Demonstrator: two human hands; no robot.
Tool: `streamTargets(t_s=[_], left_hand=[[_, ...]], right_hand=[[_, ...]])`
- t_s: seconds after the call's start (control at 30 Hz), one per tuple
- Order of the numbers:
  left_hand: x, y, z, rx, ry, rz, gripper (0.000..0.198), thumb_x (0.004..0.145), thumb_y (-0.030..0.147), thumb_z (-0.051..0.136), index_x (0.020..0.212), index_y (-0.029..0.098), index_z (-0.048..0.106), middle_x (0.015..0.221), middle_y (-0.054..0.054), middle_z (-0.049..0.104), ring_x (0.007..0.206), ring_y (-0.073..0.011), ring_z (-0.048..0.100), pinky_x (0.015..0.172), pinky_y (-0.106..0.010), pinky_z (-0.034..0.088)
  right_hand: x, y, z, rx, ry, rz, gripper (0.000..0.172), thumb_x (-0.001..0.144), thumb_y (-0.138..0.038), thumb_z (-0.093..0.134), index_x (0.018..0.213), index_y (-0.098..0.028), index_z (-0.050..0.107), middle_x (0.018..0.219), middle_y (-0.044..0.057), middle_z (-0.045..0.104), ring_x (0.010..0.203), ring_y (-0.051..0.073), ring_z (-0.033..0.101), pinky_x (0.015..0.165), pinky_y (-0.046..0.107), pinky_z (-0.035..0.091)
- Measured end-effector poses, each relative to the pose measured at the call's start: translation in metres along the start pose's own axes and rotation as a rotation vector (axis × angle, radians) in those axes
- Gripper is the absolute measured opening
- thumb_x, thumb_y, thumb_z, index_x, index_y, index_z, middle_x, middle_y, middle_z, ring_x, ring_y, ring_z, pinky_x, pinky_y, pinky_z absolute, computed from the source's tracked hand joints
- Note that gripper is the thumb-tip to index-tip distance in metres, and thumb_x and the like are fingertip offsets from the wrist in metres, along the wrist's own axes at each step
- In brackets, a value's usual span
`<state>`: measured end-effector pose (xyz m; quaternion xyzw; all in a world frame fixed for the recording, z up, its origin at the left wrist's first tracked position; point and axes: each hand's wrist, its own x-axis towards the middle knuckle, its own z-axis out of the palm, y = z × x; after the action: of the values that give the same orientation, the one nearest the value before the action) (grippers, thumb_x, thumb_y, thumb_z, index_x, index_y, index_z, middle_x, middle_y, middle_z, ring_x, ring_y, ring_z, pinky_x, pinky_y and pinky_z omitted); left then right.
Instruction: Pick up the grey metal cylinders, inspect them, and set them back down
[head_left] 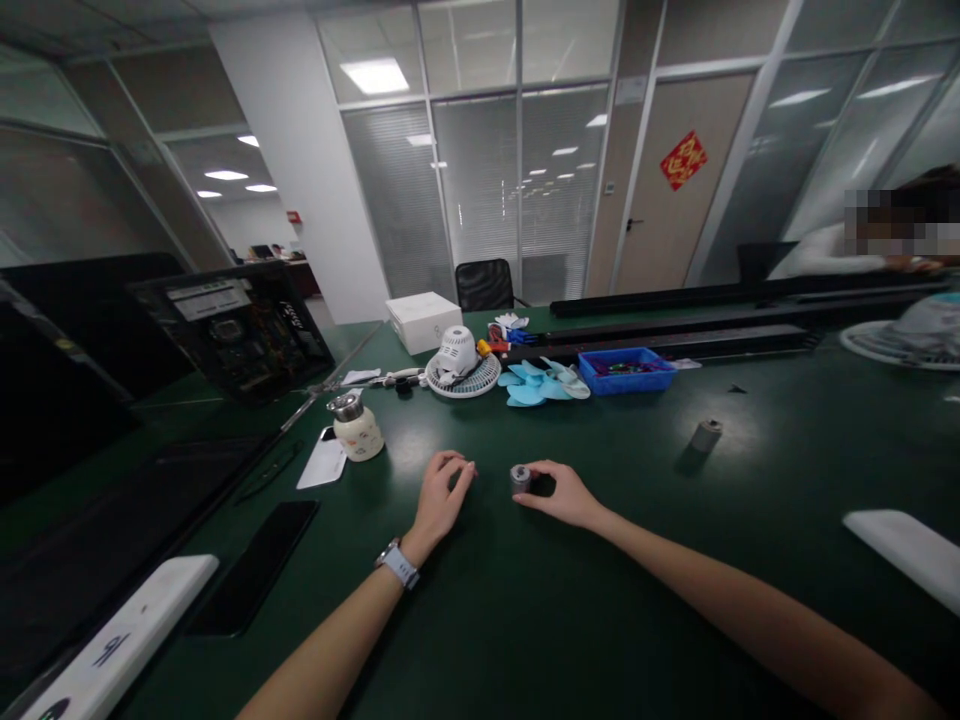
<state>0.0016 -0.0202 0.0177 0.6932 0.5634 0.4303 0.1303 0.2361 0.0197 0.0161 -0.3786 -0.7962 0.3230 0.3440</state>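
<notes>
A small grey cylinder (pixel 520 481) with a dark spot on its top stands upright on the green table, near the middle. My right hand (pixel 564 492) grips it from the right, thumb and fingers on its side. To the left, my left hand (pixel 442 497) rests at the table with fingers loosely bent and apart, holding nothing; a watch (pixel 397 563) is on that wrist. A second grey cylinder (pixel 706 435) stands farther right, apart from both hands. The kind of the cylinders is too small to make out.
Behind are a white fan housing with grille (pixel 461 375), light-blue fan blades (pixel 541 383), a blue tray (pixel 627 372) of small parts and a white box (pixel 424 322). A cream jar (pixel 358 430), phone (pixel 259 565) and opened electronics case (pixel 232 335) lie left. Another person (pixel 832 250) sits far right.
</notes>
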Motion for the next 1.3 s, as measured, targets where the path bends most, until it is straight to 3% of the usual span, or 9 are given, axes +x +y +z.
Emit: streamTargets(t_s=[0.13,0.3,0.43,0.63,0.8,0.9,1.0,1.13,1.3], left_hand=[[-0.001,0.017,0.020,-0.007,0.010,0.099,0.024,0.087,0.040,0.059,0.106,0.030,0.069,0.123,-0.006,0.050,0.112,-0.0222,0.047,0.100,-0.041,0.039],[0.004,0.029,0.040,-0.013,0.028,0.121,0.020,0.083,0.040,0.064,0.100,0.033,0.072,0.126,-0.005,0.047,0.115,-0.0239,0.043,0.101,-0.044,0.038],[0.010,0.033,0.045,-0.038,0.037,0.107,0.015,0.081,0.039,0.066,0.091,0.030,0.075,0.122,-0.005,0.049,0.115,-0.0242,0.044,0.098,-0.043,0.040],[0.011,0.032,0.025,-0.006,0.095,0.079,0.018,0.084,0.040,0.062,0.092,0.030,0.076,0.116,-0.006,0.052,0.113,-0.0239,0.046,0.097,-0.042,0.040],[-0.001,0.001,-0.001,0.217,-0.021,0.046,0.021,0.084,0.046,0.061,0.097,0.037,0.075,0.120,-0.006,0.053,0.115,-0.0281,0.044,0.099,-0.050,0.037],[-0.005,-0.012,-0.004,0.278,-0.169,-0.011,0.026,0.083,0.054,0.057,0.098,0.040,0.074,0.123,-0.006,0.054,0.114,-0.0299,0.044,0.096,-0.053,0.037],[-0.004,-0.013,-0.002,0.286,-0.220,-0.004,0.031,0.084,0.057,0.053,0.103,0.041,0.072,0.128,-0.006,0.053,0.116,-0.0304,0.043,0.096,-0.052,0.038],[-0.003,-0.013,0.000,0.247,-0.180,-0.030,0.035,0.086,0.058,0.049,0.108,0.040,0.070,0.130,-0.005,0.052,0.118,-0.0294,0.042,0.098,-0.052,0.036],[-0.002,-0.021,0.001,0.154,-0.066,-0.123,0.040,0.093,0.052,0.038,0.109,0.036,0.071,0.122,-0.005,0.056,0.114,-0.0257,0.044,0.103,-0.049,0.035]], right_hand=[[-0.003,0.004,-0.001,-0.016,-0.001,-0.011,0.044,0.069,-0.041,0.075,0.107,-0.020,0.069,0.106,0.008,0.070,0.098,0.023,0.063,0.089,0.040,0.048],[-0.003,0.004,0.002,-0.040,0.008,-0.025,0.052,0.068,-0.047,0.075,0.112,-0.020,0.066,0.111,0.008,0.068,0.102,0.025,0.061,0.090,0.041,0.046],[-0.002,0.003,0.002,-0.045,-0.014,-0.025,0.048,0.070,-0.047,0.073,0.109,-0.020,0.066,0.107,0.007,0.069,0.097,0.024,0.061,0.087,0.039,0.046],[-0.003,0.001,0.001,-0.024,-0.018,0.004,0.051,0.069,-0.047,0.074,0.111,-0.020,0.066,0.108,0.007,0.068,0.100,0.024,0.060,0.090,0.039,0.045],[-0.005,0.000,0.000,-0.008,-0.017,0.051,0.051,0.068,-0.046,0.074,0.112,-0.022,0.067,0.110,0.007,0.067,0.102,0.023,0.060,0.092,0.038,0.045],[-0.005,0.000,0.000,-0.023,-0.010,0.080,0.052,0.066,-0.048,0.075,0.111,-0.022,0.067,0.109,0.007,0.067,0.101,0.023,0.060,0.091,0.038,0.045],[-0.005,-0.001,0.001,-0.003,-0.008,0.078,0.053,0.066,-0.046,0.076,0.112,-0.022,0.066,0.110,0.007,0.067,0.103,0.023,0.060,0.092,0.037,0.045],[-0.004,-0.006,0.001,0.066,-0.010,0.099,0.060,0.062,-0.044,0.079,0.115,-0.023,0.061,0.113,0.006,0.066,0.104,0.022,0.061,0.093,0.036,0.046],[0.000,-0.006,-0.001,0.190,-0.027,0.132,0.042,0.067,-0.048,0.075,0.096,-0.019,0.065,0.101,0.007,0.070,0.098,0.022,0.064,0.092,0.037,0.047]])
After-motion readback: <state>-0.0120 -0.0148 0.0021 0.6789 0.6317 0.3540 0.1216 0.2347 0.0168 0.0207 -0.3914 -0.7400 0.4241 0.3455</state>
